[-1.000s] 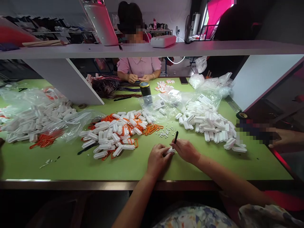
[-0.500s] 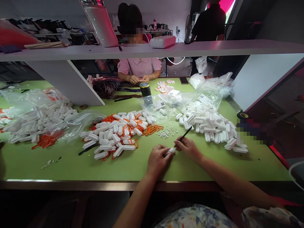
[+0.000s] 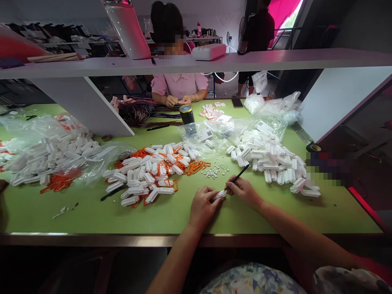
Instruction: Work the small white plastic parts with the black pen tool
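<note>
My left hand (image 3: 203, 206) is closed on a small white plastic connector housing (image 3: 219, 195), which shows rows of small holes. My right hand (image 3: 243, 192) pinches a thin black pen-like tool (image 3: 240, 173), its lower end at the housing's right end; the tip itself is too small to make out. Beyond my hands lie small white pegs (image 3: 212, 171) in a loose scatter. A pile of white housings (image 3: 269, 157) lies to the right, and another pile of housings (image 3: 139, 175), mixed with orange frames (image 3: 196, 167), lies to the left.
A shelf (image 3: 171, 66) spans the green table (image 3: 171, 220), carrying a bottle (image 3: 130, 32) and a white box (image 3: 210, 52). Clear bags (image 3: 208, 136) and a dark can (image 3: 186, 115) stand behind the piles. Across the table sits a person in pink (image 3: 180, 85); another hand (image 3: 3, 185) shows at the left edge.
My hands, the housing and the tool stay nearly in place. The person in black in the background has moved left. At the left edge, part of another hand has come into view.
</note>
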